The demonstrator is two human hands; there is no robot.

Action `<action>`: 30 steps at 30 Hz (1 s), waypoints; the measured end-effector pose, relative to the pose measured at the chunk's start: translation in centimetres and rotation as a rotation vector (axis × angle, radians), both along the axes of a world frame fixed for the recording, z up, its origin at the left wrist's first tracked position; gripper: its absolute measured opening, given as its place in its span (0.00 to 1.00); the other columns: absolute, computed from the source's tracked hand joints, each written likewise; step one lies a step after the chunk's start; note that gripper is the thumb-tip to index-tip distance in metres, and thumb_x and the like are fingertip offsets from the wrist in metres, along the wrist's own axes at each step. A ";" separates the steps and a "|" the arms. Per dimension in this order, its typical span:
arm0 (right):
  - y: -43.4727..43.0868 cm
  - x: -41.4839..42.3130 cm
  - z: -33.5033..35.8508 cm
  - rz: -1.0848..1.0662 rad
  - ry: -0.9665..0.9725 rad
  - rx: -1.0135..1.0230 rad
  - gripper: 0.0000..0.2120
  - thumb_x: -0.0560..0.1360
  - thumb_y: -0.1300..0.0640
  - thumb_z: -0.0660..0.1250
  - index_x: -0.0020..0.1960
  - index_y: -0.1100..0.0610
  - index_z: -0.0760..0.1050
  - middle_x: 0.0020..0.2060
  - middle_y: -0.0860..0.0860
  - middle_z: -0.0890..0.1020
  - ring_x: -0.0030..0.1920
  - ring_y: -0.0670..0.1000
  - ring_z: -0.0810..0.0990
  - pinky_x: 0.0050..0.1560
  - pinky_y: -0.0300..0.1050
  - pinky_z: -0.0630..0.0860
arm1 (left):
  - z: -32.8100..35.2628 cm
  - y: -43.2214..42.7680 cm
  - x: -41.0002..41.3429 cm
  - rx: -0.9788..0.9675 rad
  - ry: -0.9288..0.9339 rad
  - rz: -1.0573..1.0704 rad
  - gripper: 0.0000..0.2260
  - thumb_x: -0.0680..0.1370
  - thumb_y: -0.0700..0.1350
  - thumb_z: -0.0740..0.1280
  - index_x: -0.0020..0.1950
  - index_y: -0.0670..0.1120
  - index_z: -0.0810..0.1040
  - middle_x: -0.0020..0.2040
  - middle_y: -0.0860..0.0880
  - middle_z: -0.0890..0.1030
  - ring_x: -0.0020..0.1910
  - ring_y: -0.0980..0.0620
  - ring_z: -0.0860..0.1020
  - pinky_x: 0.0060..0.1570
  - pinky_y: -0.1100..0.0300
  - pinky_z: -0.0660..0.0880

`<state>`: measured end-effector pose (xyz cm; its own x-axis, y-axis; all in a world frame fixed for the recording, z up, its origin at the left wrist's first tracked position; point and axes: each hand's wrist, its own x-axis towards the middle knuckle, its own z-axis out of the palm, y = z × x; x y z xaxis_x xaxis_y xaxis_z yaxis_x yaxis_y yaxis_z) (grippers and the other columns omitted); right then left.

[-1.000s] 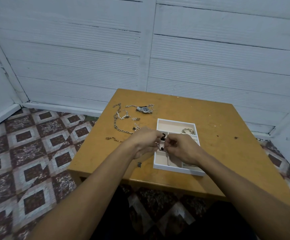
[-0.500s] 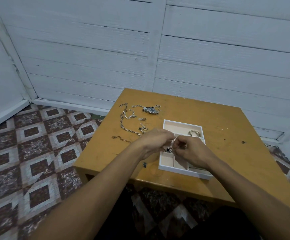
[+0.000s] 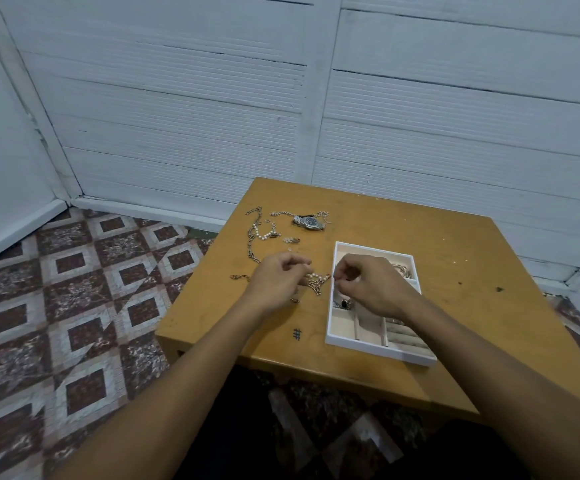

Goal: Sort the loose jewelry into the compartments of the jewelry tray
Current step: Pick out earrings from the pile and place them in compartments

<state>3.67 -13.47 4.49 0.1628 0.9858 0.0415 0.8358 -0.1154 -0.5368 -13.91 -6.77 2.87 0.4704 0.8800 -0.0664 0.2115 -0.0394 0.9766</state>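
- Left hand (image 3: 278, 282) and right hand (image 3: 373, 285) each pinch an end of a pearl-beaded chain (image 3: 317, 280)
- Jewelry tray (image 3: 378, 349) holds few pieces; wristwatch (image 3: 309, 222), link chains (image 3: 251, 242) unsorted on table (image 3: 454, 237)

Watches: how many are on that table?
1. The wristwatch lies on the table beyond the far left corner of the jewelry tray; the left hand and right hand could hide another.

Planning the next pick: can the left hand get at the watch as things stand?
Probably yes, once freed. The watch lies uncovered on the table beyond the left hand, only small loose pieces between. But that hand and the right hand both pinch a beaded chain.
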 end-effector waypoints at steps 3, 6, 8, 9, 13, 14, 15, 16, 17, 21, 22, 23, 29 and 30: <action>1.7 -0.3 -0.1 0.014 -0.014 -0.016 0.05 0.71 0.58 0.69 0.42 0.48 0.76 0.36 0.43 0.79 0.41 0.48 0.78 0.47 0.50 0.76 | -0.8 1.4 -1.2 0.100 0.053 0.036 0.06 0.78 0.47 0.65 0.52 0.53 0.81 0.51 0.52 0.83 0.49 0.53 0.81 0.51 0.53 0.78; 3.6 -0.5 -0.3 0.024 -0.069 -0.049 0.07 0.70 0.55 0.70 0.40 0.45 0.73 0.37 0.41 0.78 0.45 0.48 0.78 0.51 0.51 0.76 | -1.4 2.6 -2.4 0.199 0.138 0.057 0.05 0.78 0.49 0.66 0.51 0.54 0.81 0.48 0.55 0.82 0.49 0.57 0.79 0.49 0.58 0.78; 4.8 -0.8 -0.4 0.030 -0.099 -0.066 0.07 0.70 0.54 0.69 0.40 0.44 0.73 0.38 0.41 0.79 0.46 0.49 0.79 0.53 0.52 0.76 | -1.7 3.2 -2.9 0.273 0.199 0.055 0.07 0.78 0.48 0.66 0.53 0.52 0.81 0.48 0.56 0.81 0.49 0.59 0.78 0.47 0.65 0.75; 5.4 -0.9 -0.6 0.030 -0.105 -0.077 0.06 0.71 0.54 0.69 0.40 0.45 0.73 0.39 0.41 0.79 0.46 0.49 0.79 0.53 0.52 0.76 | -1.8 3.5 -3.0 0.306 0.230 0.054 0.08 0.79 0.48 0.65 0.54 0.51 0.81 0.48 0.56 0.81 0.49 0.59 0.77 0.46 0.68 0.73; 7.4 -1.4 -1.4 0.030 -0.140 -0.103 0.03 0.73 0.55 0.67 0.45 0.47 0.75 0.44 0.45 0.81 0.49 0.51 0.79 0.56 0.53 0.75 | -2.0 4.4 -3.0 0.392 0.308 0.041 0.09 0.79 0.48 0.64 0.57 0.50 0.80 0.50 0.54 0.81 0.49 0.58 0.76 0.43 0.69 0.69; 7.9 -1.6 -1.7 0.029 -0.164 -0.107 0.03 0.74 0.55 0.66 0.47 0.48 0.76 0.45 0.46 0.81 0.51 0.51 0.78 0.58 0.54 0.73 | -2.1 4.6 -2.9 0.416 0.322 0.030 0.09 0.79 0.47 0.64 0.57 0.49 0.80 0.51 0.54 0.81 0.49 0.58 0.76 0.45 0.68 0.69; 8.4 -1.7 -2.0 0.028 -0.197 -0.113 0.05 0.74 0.56 0.64 0.49 0.49 0.76 0.48 0.48 0.81 0.53 0.52 0.77 0.60 0.54 0.70 | -2.2 4.8 -2.8 0.442 0.335 0.019 0.10 0.80 0.47 0.64 0.58 0.49 0.80 0.51 0.53 0.81 0.49 0.58 0.76 0.47 0.68 0.69; 8.8 -1.8 -2.2 0.027 -0.238 -0.121 0.07 0.74 0.56 0.63 0.51 0.49 0.76 0.50 0.48 0.81 0.55 0.53 0.76 0.60 0.52 0.68 | -2.3 5.0 -2.8 0.465 0.348 0.010 0.10 0.80 0.47 0.64 0.58 0.48 0.80 0.52 0.53 0.81 0.50 0.58 0.76 0.48 0.67 0.69; 9.2 -1.9 -2.3 0.027 -0.280 -0.125 0.08 0.75 0.57 0.62 0.52 0.49 0.76 0.52 0.49 0.81 0.56 0.53 0.75 0.59 0.51 0.65 | -2.4 5.2 -2.8 0.483 0.359 0.000 0.10 0.80 0.47 0.63 0.58 0.48 0.80 0.52 0.53 0.80 0.50 0.58 0.75 0.48 0.66 0.69; 10.5 -2.0 -2.9 0.029 -0.367 -0.119 0.08 0.76 0.55 0.62 0.54 0.49 0.76 0.53 0.50 0.81 0.58 0.54 0.74 0.58 0.52 0.63 | -2.8 6.1 -2.6 0.562 0.406 -0.056 0.11 0.80 0.47 0.63 0.60 0.47 0.79 0.54 0.51 0.81 0.51 0.56 0.76 0.51 0.62 0.74; 10.8 -2.0 -3.0 0.025 -0.380 -0.119 0.08 0.76 0.54 0.62 0.54 0.49 0.76 0.53 0.50 0.81 0.58 0.54 0.74 0.57 0.52 0.63 | -3.0 6.4 -2.6 0.584 0.414 -0.070 0.11 0.80 0.47 0.63 0.59 0.46 0.79 0.54 0.51 0.81 0.51 0.56 0.77 0.52 0.60 0.75; 11.0 -1.9 -3.0 0.022 -0.389 -0.119 0.07 0.76 0.54 0.63 0.53 0.49 0.76 0.52 0.50 0.81 0.58 0.54 0.74 0.57 0.52 0.63 | -3.1 6.5 -2.6 0.601 0.417 -0.082 0.11 0.80 0.47 0.63 0.59 0.46 0.80 0.54 0.50 0.82 0.51 0.55 0.77 0.52 0.58 0.75; 11.8 -1.6 -3.2 0.045 -0.414 -0.107 0.04 0.77 0.55 0.63 0.47 0.51 0.76 0.47 0.49 0.81 0.54 0.54 0.75 0.53 0.51 0.62 | -3.9 7.3 -2.1 0.680 0.458 -0.114 0.11 0.80 0.49 0.61 0.58 0.48 0.79 0.53 0.52 0.81 0.52 0.55 0.75 0.53 0.57 0.74; 11.8 -1.6 -3.2 0.045 -0.427 -0.100 0.05 0.77 0.56 0.61 0.47 0.52 0.76 0.47 0.50 0.81 0.54 0.54 0.75 0.54 0.52 0.64 | -3.9 7.4 -2.0 0.684 0.460 -0.120 0.11 0.80 0.49 0.61 0.58 0.48 0.79 0.53 0.52 0.81 0.52 0.55 0.75 0.53 0.56 0.74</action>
